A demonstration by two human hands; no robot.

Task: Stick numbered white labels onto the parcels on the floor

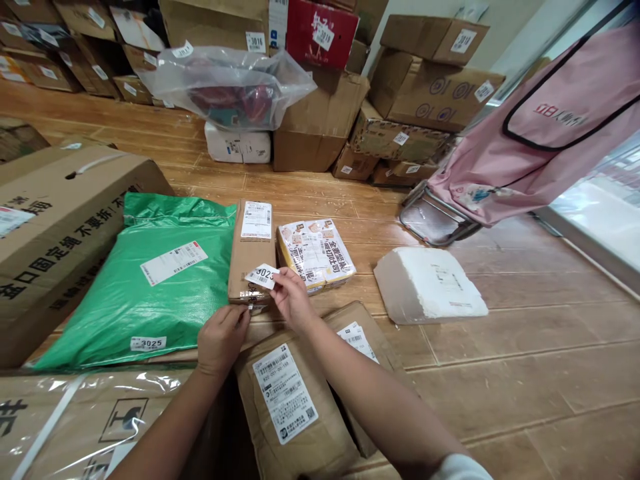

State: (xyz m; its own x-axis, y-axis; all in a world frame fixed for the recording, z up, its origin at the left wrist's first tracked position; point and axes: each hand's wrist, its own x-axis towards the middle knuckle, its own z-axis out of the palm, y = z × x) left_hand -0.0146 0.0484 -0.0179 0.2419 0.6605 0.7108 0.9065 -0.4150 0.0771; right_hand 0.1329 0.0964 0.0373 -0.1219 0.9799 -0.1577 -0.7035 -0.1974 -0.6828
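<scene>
My right hand [291, 297] pinches a small white number sticker [261, 275] and holds it over the near end of a narrow brown cardboard box [251, 257] lying on the wooden floor. My left hand [221, 337] is closed, its fingers pressed against the near end of that same box. The box carries a white shipping label [257, 219] at its far end. A green plastic parcel [150, 280] lies directly to the box's left, and a small printed parcel [316, 254] lies to its right. Brown paper parcels [295, 400] with labels sit under my forearms.
A large brown carton [60, 220] stands at left and another wrapped carton [75, 420] at bottom left. A white foam-like parcel [427, 283] lies at right. A pink trolley bag [540, 127] leans at upper right. Stacked cartons [425, 87] and a clear plastic bag [230, 87] line the back.
</scene>
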